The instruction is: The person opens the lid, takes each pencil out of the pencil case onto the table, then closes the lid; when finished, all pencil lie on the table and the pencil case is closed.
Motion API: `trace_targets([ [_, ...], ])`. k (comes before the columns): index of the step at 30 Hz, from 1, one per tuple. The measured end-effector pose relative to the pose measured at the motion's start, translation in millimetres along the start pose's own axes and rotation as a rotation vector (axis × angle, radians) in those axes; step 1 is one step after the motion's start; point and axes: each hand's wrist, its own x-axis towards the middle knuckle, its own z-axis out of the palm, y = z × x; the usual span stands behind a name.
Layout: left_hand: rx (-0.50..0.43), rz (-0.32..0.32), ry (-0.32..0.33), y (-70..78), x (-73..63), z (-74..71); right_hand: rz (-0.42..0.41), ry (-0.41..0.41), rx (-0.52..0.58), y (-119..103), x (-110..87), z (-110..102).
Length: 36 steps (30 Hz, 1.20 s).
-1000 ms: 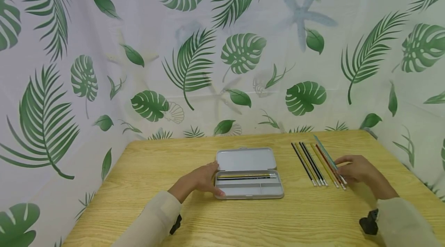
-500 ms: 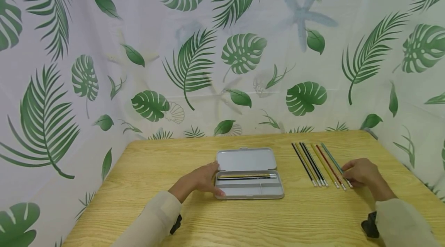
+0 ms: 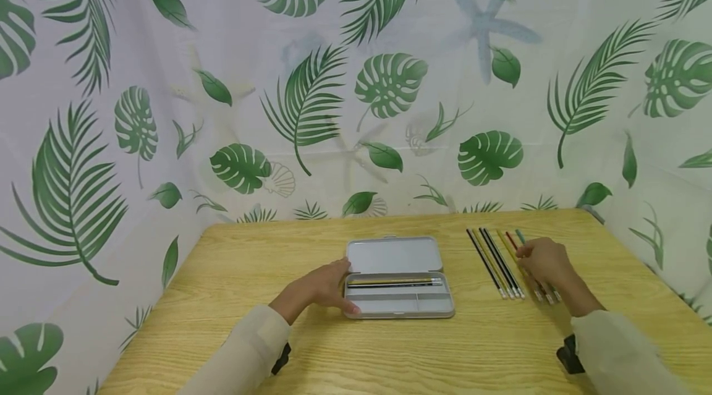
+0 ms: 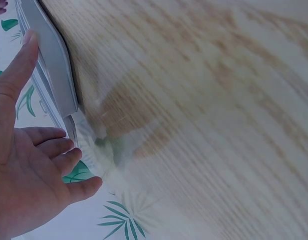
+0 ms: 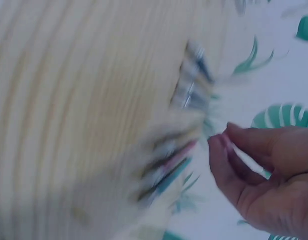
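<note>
A grey pencil case (image 3: 397, 314) lies with its lid (image 3: 394, 254) folded back, and a few yellow and black pencils (image 3: 392, 282) fill its back compartment. My left hand (image 3: 318, 287) rests at its left end, thumb on the front corner and the straight fingers by the lid. On the right, my right hand (image 3: 547, 262) is over a yellow, a red (image 5: 179, 154) and a teal pencil (image 5: 173, 176), partly hiding them in the head view. The right wrist view shows its thumb and fingers loosely bent above these pencils, with nothing visible between them.
Beside the right hand, several black and yellow pencils (image 3: 485, 262) lie in a slanted row, eraser ends toward me. The wooden table (image 3: 423, 358) meets a leaf-print cloth (image 3: 384, 160) at its back edge.
The teal pencil was first held tilted over the red one, then laid to its right. The right hand has since moved left and away from me. The left hand stays put.
</note>
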Motion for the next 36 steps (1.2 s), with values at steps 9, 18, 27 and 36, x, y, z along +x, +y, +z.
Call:
trace_targets([
  [9,-0.006,0.001,0.009,-0.3,0.7,1.1,-0.176,-0.039,0.193,-53,10.9,31],
  [18,-0.007,-0.014,-0.008,-1.0,-0.2,0.6,-0.251,-0.047,0.217,-84,18.8,54],
  [27,0.005,-0.008,-0.017,0.9,-2.5,-2.0,-0.282,-0.181,0.266,-110,21.8,72],
  [36,-0.012,-0.006,-0.025,2.9,-2.7,-2.7,-0.250,-0.181,0.210,-125,21.1,85],
])
